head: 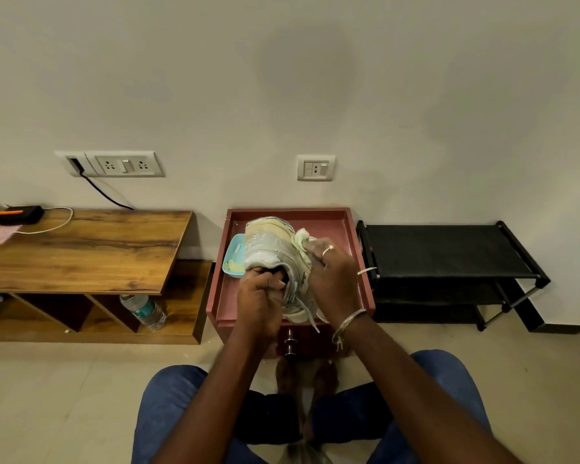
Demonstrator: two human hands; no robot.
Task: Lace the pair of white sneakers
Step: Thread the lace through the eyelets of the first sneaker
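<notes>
A white sneaker (270, 244) is held above the pink bedside table (344, 219), tipped on its side with the sole facing away from me. My left hand (260, 296) grips it at the collar, fingers at the dark opening. On the shoe's right side, my right hand (332, 276) is closed around the upper and the tongue area. A white lace (310, 318) hangs loose below the shoe, between my wrists. A second sneaker is not visible; part of something pale shows under the held shoe.
A light blue dish (232, 257) lies on the pink table left of the shoe. A wooden desk (81, 249) stands to the left with a water bottle (144, 311) on its lower shelf. A black shoe rack (449, 252) stands to the right. My knees are below.
</notes>
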